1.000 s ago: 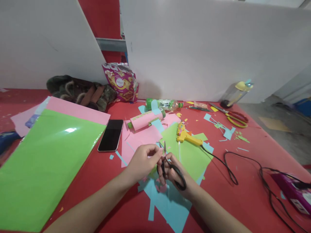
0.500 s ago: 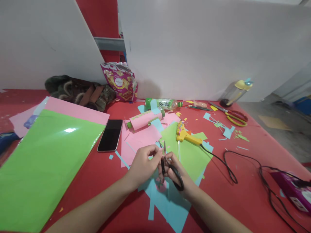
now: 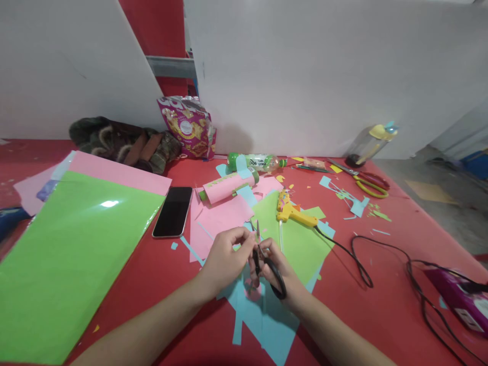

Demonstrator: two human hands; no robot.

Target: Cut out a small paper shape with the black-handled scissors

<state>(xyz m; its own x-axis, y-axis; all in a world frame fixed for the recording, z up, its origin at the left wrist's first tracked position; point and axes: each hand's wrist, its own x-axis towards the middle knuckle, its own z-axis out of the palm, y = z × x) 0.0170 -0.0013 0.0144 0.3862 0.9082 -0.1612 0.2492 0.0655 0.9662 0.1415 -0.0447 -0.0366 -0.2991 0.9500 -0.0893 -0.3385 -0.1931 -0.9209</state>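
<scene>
My right hand (image 3: 276, 267) is closed on small black-handled scissors (image 3: 275, 277), whose blades point away from me and stand slightly apart. Close against the blades, my left hand (image 3: 231, 254) is pinched; a tiny light scrap seems to be at its fingertips, too small to make out. Below both hands lie blue paper sheets (image 3: 267, 320) with a small pink piece on them. Green paper (image 3: 301, 254) and pink paper (image 3: 224, 218) spread out just beyond. A yellow glue gun (image 3: 301, 217) rests on the green paper.
A phone (image 3: 173, 212) and a large green sheet in plastic (image 3: 76, 254) lie left. Behind are a pink-wrapped roll (image 3: 229, 188), a green bottle (image 3: 255, 163) and a snack bag (image 3: 188, 127). Larger scissors (image 3: 369, 184), a clear bottle (image 3: 371, 145), cables and a purple box (image 3: 457, 300) stand right.
The scissors' handles have shifted slightly to the left in my right hand, and the blades have closed a little. My left hand has hardly moved.
</scene>
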